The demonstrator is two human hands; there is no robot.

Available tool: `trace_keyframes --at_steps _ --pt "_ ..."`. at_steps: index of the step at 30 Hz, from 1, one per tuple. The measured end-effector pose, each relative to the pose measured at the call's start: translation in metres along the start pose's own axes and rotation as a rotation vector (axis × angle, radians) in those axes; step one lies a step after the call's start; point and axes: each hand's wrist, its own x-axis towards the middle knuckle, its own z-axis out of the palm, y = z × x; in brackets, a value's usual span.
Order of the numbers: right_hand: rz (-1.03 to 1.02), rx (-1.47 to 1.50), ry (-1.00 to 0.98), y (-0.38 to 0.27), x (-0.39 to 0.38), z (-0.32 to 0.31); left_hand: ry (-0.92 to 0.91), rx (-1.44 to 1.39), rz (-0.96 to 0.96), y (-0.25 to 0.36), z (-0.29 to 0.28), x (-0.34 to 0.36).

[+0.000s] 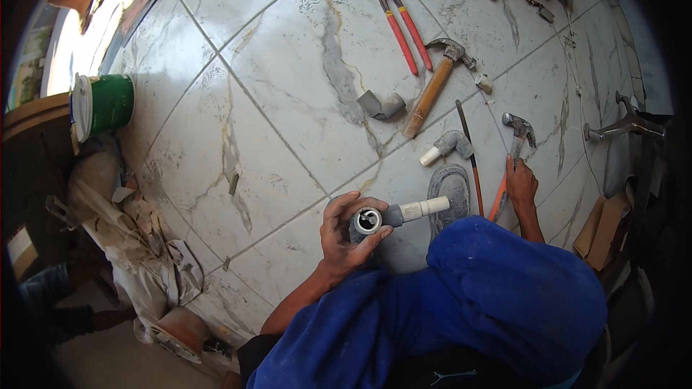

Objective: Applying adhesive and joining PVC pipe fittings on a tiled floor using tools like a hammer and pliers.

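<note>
My left hand (342,235) is closed around a grey pipe fitting (355,226) whose round white-rimmed opening faces up. A short white pipe (424,208) sticks out of its right side, above a grey sandal (450,180). At the right, my right hand (523,189) grips the shaft of a claw hammer (517,145) with an orange handle, just below its metal head. Left of that hammer lies a thin rod-like tool (470,151) with a dark upper part and a reddish lower part. Beyond the sandal is a grey elbow fitting (455,143) with a white stub.
Farther off lie a wooden-handled claw hammer (431,94), red-handled pincers (405,29), a grey pipe piece (382,105) and a small white fitting (484,83). A metal tap (626,125) stands at the right. A green-and-white bucket (108,104) and crumpled sacking (133,238) sit at the left.
</note>
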Motion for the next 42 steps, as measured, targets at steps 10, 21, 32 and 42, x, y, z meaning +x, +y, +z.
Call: trace_keyframes --at_steps 10,21,32,42 --pt "-1.013 0.798 -0.188 -0.159 -0.051 -0.182 -0.046 -0.054 -0.007 -0.019 0.002 -0.003" --pt "-1.516 0.082 -0.364 -0.204 -0.056 -0.165 0.102 -0.182 -0.200 -0.009 0.005 0.007" --pt "-1.388 0.219 -0.214 -0.200 -0.058 -0.146 0.288 -0.141 -0.398 -0.013 0.015 0.011" --pt "-1.220 0.175 -0.095 -0.207 -0.079 -0.109 0.470 -0.022 -0.406 -0.014 0.026 0.011"
